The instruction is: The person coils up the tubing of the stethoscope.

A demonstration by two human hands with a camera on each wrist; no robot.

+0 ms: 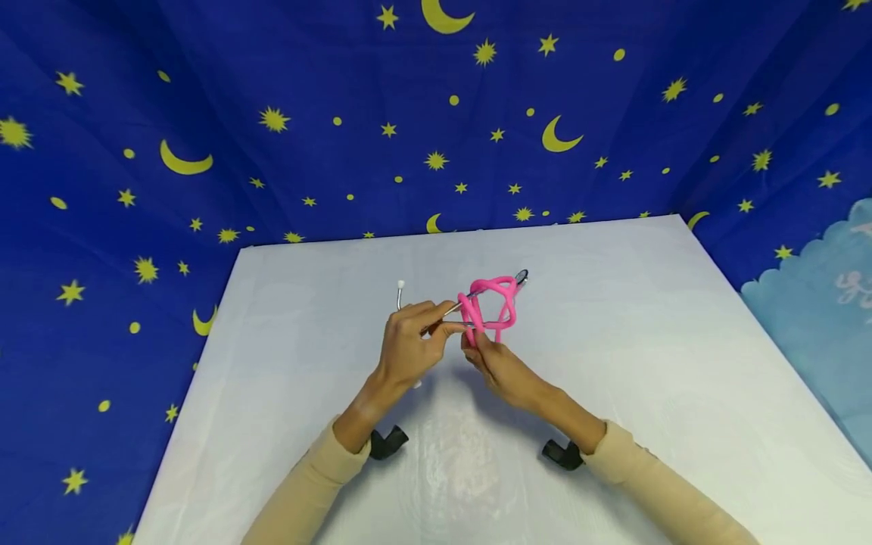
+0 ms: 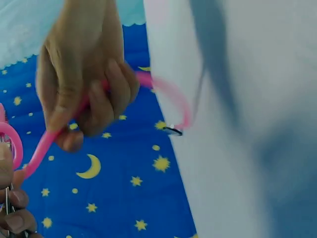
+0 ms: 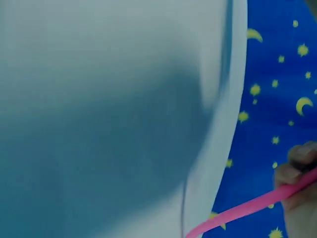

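Note:
A stethoscope with pink tubing is held up above the white table, its tube wound into loops. My left hand pinches the metal ear tubes where they enter the tubing. Just to the right, my right hand grips a stretch of the pink tube; in the left wrist view the right hand has its fingers curled round it. The round chest piece shows beyond the loops. One white ear tip sticks up past the left hand, another shows below it.
The white table reaches to a blue cloth with yellow stars and moons behind and at the sides. Black curved pieces show beside both forearms. A light-blue patch lies at the right.

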